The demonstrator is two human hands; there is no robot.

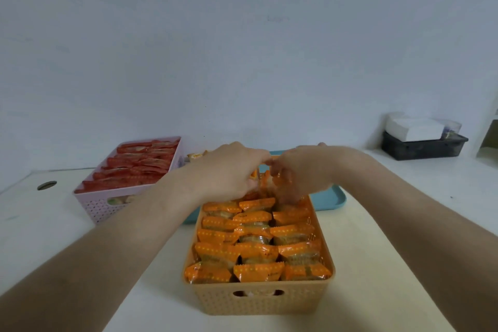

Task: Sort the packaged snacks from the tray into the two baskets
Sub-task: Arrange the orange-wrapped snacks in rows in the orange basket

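The white table (390,224) carries everything. One teal tray (332,197) lies on it with its long axis left to right, mostly hidden behind the nearer basket. One orange basket (256,302) stands in the middle, its long axis running straight away from the person. One pink basket (107,205) stands to its left and further back, its long axis also pointing away but angled a little rightward. At far right, one dark bin (424,149) holds a stack of white paper (412,128).

The left hand (231,170) and right hand (304,170) meet over the far end of the orange basket. The right fingers curl round a held packet (280,179), which is blurred. The left fingers bend downward at the packets there; blur hides whether they grip.

The orange packets (258,250) fill their basket in three columns, each lying crosswise. Five show in the left column, five in the middle and four in the right, fourteen before the hands cover the rest. The red packets (140,164) fill the pink basket crosswise and overlap too much to count. One yellow packet (196,156) lies just beyond that basket's far right corner.
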